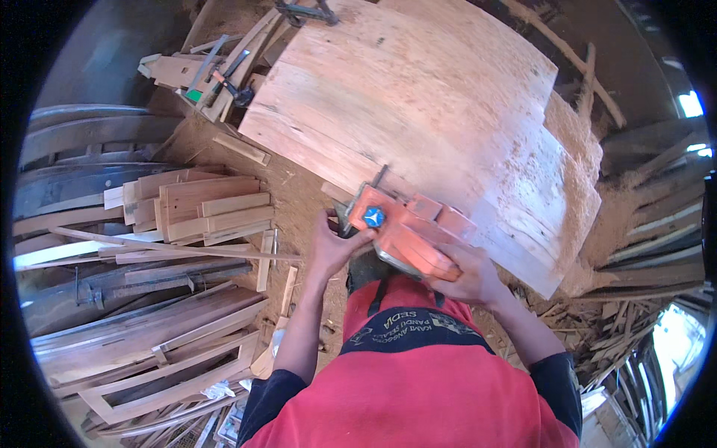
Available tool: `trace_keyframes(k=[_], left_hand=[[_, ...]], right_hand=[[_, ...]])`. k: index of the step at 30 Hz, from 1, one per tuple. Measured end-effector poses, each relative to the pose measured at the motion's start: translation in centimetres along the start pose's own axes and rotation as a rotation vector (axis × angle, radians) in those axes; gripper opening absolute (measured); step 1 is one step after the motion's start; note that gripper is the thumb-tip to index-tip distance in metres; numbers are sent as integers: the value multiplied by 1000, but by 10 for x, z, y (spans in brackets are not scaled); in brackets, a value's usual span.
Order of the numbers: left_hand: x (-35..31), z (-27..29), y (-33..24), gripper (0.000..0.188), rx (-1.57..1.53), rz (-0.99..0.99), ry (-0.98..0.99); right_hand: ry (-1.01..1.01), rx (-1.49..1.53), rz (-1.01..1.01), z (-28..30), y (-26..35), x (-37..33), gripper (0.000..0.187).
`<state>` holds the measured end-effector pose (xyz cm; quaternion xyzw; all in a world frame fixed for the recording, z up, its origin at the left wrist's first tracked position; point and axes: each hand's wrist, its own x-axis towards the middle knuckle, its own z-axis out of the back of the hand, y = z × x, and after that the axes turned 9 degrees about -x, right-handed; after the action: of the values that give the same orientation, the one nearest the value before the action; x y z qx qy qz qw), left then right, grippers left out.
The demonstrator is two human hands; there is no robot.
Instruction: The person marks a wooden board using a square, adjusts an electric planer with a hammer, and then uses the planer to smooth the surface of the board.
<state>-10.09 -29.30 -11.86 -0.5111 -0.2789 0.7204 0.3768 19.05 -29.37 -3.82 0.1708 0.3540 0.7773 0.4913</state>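
Note:
An orange electric planer [411, 235] with a blue front knob [373, 216] rests at the near edge of a wide, pale wooden panel [396, 97]. My right hand [469, 275] is wrapped round its rear handle. At the planer's front end, my left hand [332, 245] is curled, its thumb against the orange body. A dark metal clamp [381, 176] stands right beside that hand at the panel edge. Whether the left fingers grip the clamp or the planer is hidden.
Wood shavings [575, 142] heap along the panel's right side. Another clamp [308, 12] sits at its far edge. Stacked boards [213, 205] and a wooden frame [172, 377] lie on the left; an orange-and-black tool [235, 93] lies among offcuts. Timber [657, 246] leans along the right.

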Motion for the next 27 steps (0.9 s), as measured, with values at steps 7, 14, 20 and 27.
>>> trace_keyframes(k=[7,14,20,27], left_hand=[[85,117,7,91,28,-63,-133],[169,226,5,80,48,-136,-210],[235,312,25,58,-83,-204,-304],[209,269,47,63,-140,-158,-246]], right_hand=[[51,56,-37,-56,63,130,37],[-16,113,74,-109,114,255,34],[2,132,139,-158,149,351,41],[64,47,125,-127,125,292,50]])
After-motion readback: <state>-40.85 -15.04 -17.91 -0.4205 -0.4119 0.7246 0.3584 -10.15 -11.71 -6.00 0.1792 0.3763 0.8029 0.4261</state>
